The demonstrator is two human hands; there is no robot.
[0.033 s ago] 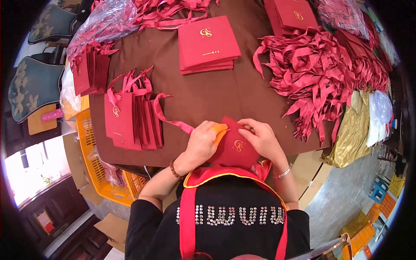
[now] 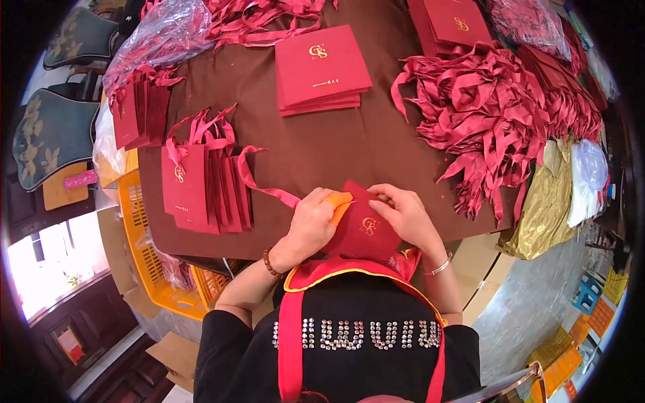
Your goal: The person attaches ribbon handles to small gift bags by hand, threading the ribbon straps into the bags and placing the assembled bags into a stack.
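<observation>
Bag (image 2: 363, 228) of red paper lies between our hands; our left hand (image 2: 310, 225) pinches its top edge with an orange tool (image 2: 338, 203), our right hand (image 2: 406, 216) grips its far corner.

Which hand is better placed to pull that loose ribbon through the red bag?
Probably the left hand. The ribbon trails off on its side, ending right at its fingers, which touch the red bag at its top edge. The right hand pins the bag's other side.
</observation>
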